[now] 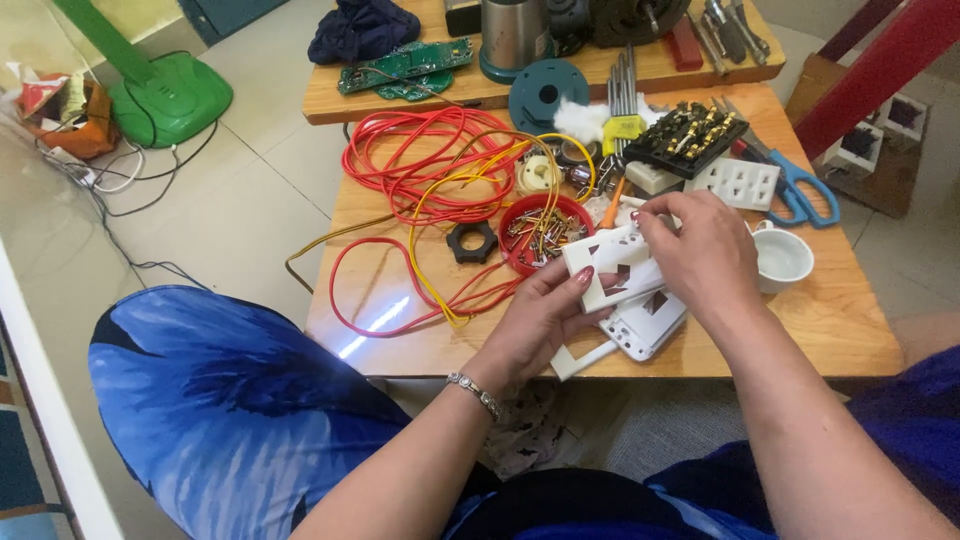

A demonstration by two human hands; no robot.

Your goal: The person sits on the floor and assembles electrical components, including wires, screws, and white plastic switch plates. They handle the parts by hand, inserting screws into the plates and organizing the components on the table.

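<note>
Plate (612,262) pinched in left hand (545,315) and right hand (700,250) grips could slip, tipping the screw bowl (545,232) just beside.

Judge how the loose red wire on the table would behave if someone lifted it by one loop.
The red wire would probably sag and trail, since it lies in slack, uneven coils. It may drag the yellow wire along, as the two cross repeatedly. It looks thin, so likely light.

switch plate (612,265): white
wires (430,165): red and yellow
screw dish (545,232): red
scissors (800,190): blue handles
table (840,320): light wood
cup (782,258): white
fan base (170,97): green
</note>
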